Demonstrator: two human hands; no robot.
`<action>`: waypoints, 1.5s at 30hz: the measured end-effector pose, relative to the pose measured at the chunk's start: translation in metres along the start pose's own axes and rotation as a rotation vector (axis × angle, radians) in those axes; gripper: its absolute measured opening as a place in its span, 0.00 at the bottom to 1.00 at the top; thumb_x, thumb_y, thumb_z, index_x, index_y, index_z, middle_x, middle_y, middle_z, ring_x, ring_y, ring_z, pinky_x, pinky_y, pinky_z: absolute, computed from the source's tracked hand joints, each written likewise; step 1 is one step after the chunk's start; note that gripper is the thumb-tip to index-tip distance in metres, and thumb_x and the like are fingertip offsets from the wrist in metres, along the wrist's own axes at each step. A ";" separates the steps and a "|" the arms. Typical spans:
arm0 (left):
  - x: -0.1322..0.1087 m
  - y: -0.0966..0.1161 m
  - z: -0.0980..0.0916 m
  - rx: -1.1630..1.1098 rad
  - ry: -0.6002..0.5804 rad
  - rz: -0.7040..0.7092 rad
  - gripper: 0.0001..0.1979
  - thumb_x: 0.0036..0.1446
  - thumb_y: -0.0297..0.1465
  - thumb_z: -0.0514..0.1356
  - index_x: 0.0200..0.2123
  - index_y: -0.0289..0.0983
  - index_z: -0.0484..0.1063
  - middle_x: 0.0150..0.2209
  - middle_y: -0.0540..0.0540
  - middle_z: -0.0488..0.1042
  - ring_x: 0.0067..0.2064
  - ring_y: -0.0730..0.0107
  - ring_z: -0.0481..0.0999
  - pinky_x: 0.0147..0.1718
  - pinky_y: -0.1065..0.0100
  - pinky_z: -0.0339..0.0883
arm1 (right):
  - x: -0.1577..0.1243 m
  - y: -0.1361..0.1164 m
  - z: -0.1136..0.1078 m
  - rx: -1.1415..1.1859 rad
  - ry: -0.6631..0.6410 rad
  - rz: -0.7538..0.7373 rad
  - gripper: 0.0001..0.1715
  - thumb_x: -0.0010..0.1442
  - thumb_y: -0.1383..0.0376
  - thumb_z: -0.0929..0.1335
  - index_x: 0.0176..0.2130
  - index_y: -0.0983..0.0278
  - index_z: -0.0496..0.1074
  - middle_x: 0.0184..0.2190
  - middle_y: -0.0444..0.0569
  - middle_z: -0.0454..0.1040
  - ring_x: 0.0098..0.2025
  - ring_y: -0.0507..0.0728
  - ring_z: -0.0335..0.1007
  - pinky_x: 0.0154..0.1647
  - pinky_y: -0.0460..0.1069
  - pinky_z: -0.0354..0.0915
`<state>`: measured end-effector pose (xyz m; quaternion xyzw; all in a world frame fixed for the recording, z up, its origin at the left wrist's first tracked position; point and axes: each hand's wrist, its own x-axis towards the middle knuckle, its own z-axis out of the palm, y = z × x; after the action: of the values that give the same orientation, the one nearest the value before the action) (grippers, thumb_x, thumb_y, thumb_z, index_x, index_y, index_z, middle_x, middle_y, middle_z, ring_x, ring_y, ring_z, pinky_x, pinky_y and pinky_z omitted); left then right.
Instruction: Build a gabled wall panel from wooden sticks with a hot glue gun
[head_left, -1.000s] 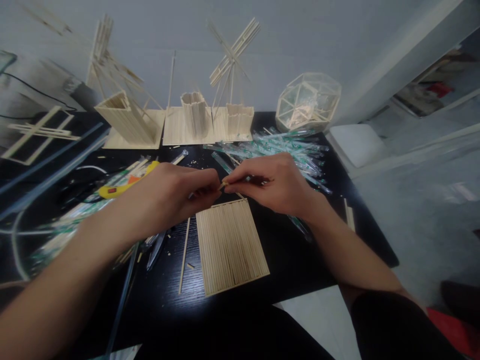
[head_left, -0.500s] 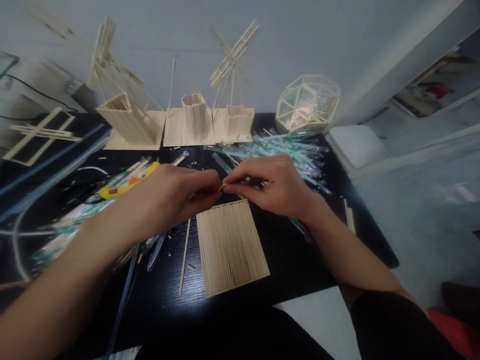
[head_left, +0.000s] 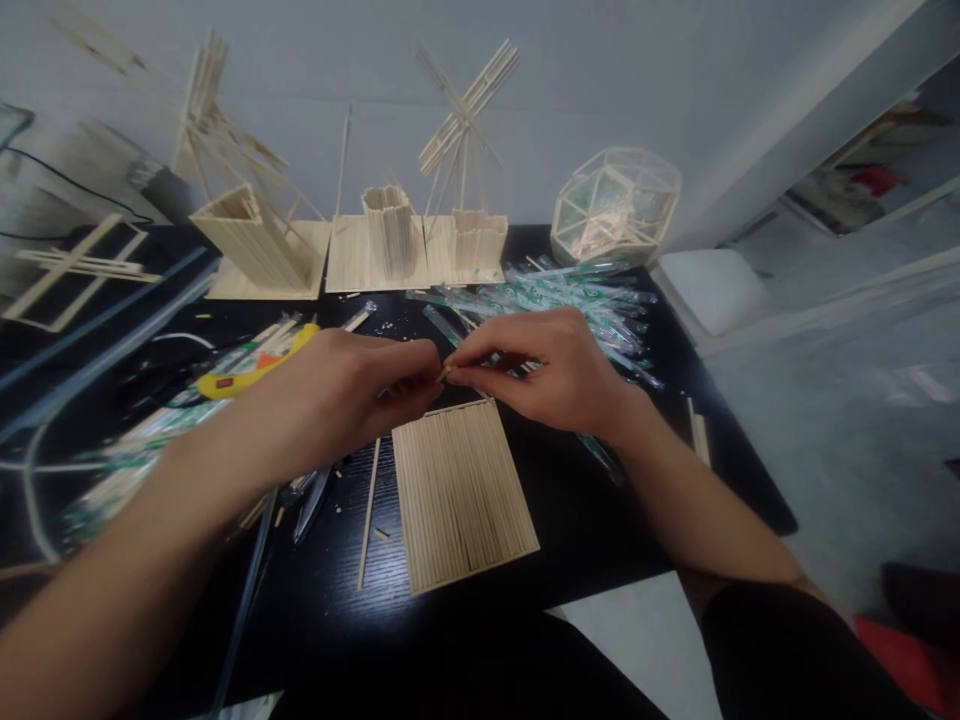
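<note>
**Over a black table: two-handed fingertip work**

A flat panel of wooden sticks lies just below the hands. The right hand and left hand meet above its far edge, fingertips of both clamped on a small wooden piece. The step in hand appears to be fine handling of this piece; the next move calls for a light, steady pinch.

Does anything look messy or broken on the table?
The wooden panel has a dark, gap-like line near its closest edge, unlike the tighter rows around it; I can't tell if it's damage. A small stick scrap lies loose beside it, and wrappers sprawl untidily beyond the right hand.
</note>
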<state>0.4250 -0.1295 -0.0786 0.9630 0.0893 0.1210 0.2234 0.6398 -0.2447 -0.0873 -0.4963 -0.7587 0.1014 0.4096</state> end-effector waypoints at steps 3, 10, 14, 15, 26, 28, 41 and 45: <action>0.000 0.000 0.000 0.012 -0.007 -0.007 0.06 0.68 0.31 0.58 0.36 0.40 0.73 0.26 0.54 0.74 0.23 0.77 0.67 0.27 0.71 0.56 | 0.000 0.000 0.000 -0.001 0.003 -0.009 0.03 0.65 0.67 0.75 0.36 0.65 0.81 0.31 0.43 0.83 0.30 0.48 0.76 0.33 0.44 0.68; 0.000 0.000 0.000 0.000 -0.003 -0.005 0.06 0.68 0.32 0.59 0.36 0.40 0.72 0.27 0.54 0.75 0.23 0.77 0.68 0.27 0.71 0.57 | -0.001 0.000 0.001 -0.014 0.002 -0.019 0.03 0.65 0.67 0.75 0.36 0.64 0.80 0.31 0.43 0.83 0.29 0.49 0.75 0.33 0.44 0.67; 0.000 0.001 0.001 0.009 -0.016 -0.020 0.06 0.68 0.32 0.58 0.36 0.40 0.72 0.27 0.54 0.76 0.24 0.76 0.69 0.28 0.71 0.57 | 0.000 0.000 0.000 -0.014 0.005 -0.027 0.03 0.65 0.68 0.75 0.36 0.64 0.80 0.31 0.43 0.83 0.29 0.49 0.75 0.33 0.44 0.67; 0.000 0.001 0.001 0.012 -0.019 -0.024 0.06 0.68 0.31 0.58 0.36 0.40 0.72 0.27 0.54 0.75 0.24 0.76 0.69 0.28 0.71 0.57 | 0.000 0.000 0.000 -0.014 0.002 -0.029 0.03 0.65 0.68 0.75 0.36 0.64 0.80 0.31 0.43 0.83 0.30 0.49 0.75 0.33 0.44 0.67; 0.001 0.001 0.000 -0.002 -0.005 0.010 0.07 0.69 0.31 0.58 0.35 0.40 0.71 0.26 0.54 0.74 0.23 0.77 0.67 0.27 0.71 0.57 | -0.001 0.001 0.000 -0.024 -0.008 -0.044 0.04 0.66 0.67 0.74 0.36 0.64 0.80 0.31 0.43 0.83 0.31 0.49 0.76 0.35 0.45 0.67; 0.000 0.000 0.001 -0.004 -0.003 0.010 0.07 0.69 0.32 0.58 0.35 0.40 0.71 0.26 0.53 0.74 0.23 0.77 0.67 0.27 0.71 0.57 | -0.001 0.001 -0.001 -0.035 -0.012 -0.046 0.04 0.66 0.67 0.74 0.36 0.64 0.80 0.32 0.44 0.83 0.32 0.50 0.77 0.35 0.45 0.67; 0.001 0.000 0.002 0.006 0.005 0.000 0.07 0.69 0.32 0.58 0.36 0.40 0.72 0.26 0.54 0.73 0.23 0.77 0.66 0.27 0.71 0.56 | -0.001 0.001 0.000 -0.030 0.006 -0.031 0.04 0.65 0.67 0.74 0.36 0.63 0.80 0.32 0.43 0.84 0.31 0.50 0.77 0.35 0.45 0.68; 0.001 0.003 0.000 0.011 0.004 0.005 0.07 0.68 0.31 0.59 0.35 0.39 0.71 0.25 0.56 0.71 0.23 0.79 0.63 0.27 0.72 0.56 | -0.001 0.000 0.000 -0.032 -0.003 -0.025 0.04 0.65 0.67 0.74 0.36 0.63 0.80 0.32 0.43 0.84 0.31 0.50 0.77 0.35 0.45 0.68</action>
<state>0.4265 -0.1322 -0.0772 0.9642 0.0880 0.1232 0.2178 0.6400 -0.2457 -0.0876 -0.4929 -0.7670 0.0850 0.4018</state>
